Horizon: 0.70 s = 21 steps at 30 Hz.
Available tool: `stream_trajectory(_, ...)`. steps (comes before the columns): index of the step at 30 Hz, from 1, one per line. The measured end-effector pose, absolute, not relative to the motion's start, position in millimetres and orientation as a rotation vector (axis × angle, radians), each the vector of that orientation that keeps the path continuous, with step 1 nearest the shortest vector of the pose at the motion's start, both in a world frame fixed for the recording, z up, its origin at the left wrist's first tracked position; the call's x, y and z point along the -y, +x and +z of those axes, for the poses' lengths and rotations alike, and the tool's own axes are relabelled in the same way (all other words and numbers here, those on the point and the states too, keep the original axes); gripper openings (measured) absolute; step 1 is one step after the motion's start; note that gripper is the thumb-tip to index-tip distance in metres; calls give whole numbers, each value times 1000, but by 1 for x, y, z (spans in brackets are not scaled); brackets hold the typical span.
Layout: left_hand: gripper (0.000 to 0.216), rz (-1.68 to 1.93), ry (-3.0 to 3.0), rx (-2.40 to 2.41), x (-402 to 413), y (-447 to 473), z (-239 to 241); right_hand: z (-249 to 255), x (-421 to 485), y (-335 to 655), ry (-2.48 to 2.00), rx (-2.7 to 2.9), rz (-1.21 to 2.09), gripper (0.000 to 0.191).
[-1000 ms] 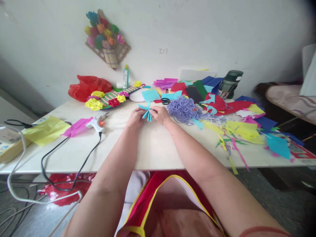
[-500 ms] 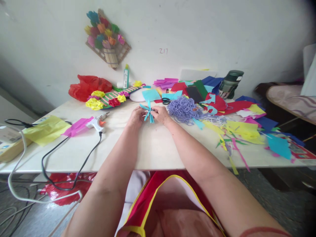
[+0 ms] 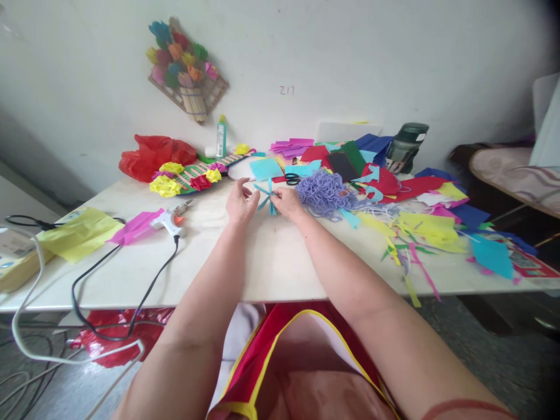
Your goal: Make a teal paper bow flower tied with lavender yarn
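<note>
Both my hands meet over the far middle of the white table [image 3: 271,262]. Between them is a small bundle of folded light-blue paper strips [image 3: 266,197] that fan out like a star. My right hand [image 3: 285,202] pinches the bundle at its middle. My left hand [image 3: 240,202] is at the bundle's left side, its fingertips on one of the strips. A heap of lilac cord [image 3: 326,191] lies just right of my right hand.
A glue gun [image 3: 170,219] with a black cable lies at the left by pink and yellow sheets [image 3: 79,232]. Black-handled scissors [image 3: 292,177], a glue bottle [image 3: 221,137], a red bag [image 3: 153,154], a green flask [image 3: 406,146] and many coloured paper scraps [image 3: 433,227] fill the back and right.
The blue strip bundle has shifted slightly right and turned in my fingers. My left hand has loosened and now touches only a strip at the bundle's left side.
</note>
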<state>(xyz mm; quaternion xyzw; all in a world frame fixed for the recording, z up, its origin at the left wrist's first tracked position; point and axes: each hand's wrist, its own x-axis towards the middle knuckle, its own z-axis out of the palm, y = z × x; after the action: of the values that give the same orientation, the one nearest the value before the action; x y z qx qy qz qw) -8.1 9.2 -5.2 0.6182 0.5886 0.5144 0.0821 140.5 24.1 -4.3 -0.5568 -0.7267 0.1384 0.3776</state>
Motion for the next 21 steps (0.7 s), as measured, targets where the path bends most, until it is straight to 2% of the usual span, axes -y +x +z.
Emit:
stream_trajectory(9,54,949,2200,-1776,2,0,0,-4,-27,141,-1390,1862,480,21)
stream_trajectory(16,40,855,2189,-1930,-2,0,0,-4,-23,142,-1219,1977,626,22)
stream_trajectory(21,38,838,2192,-1955,-4,0,0,-1,-20,143,-1280,2055,492,24)
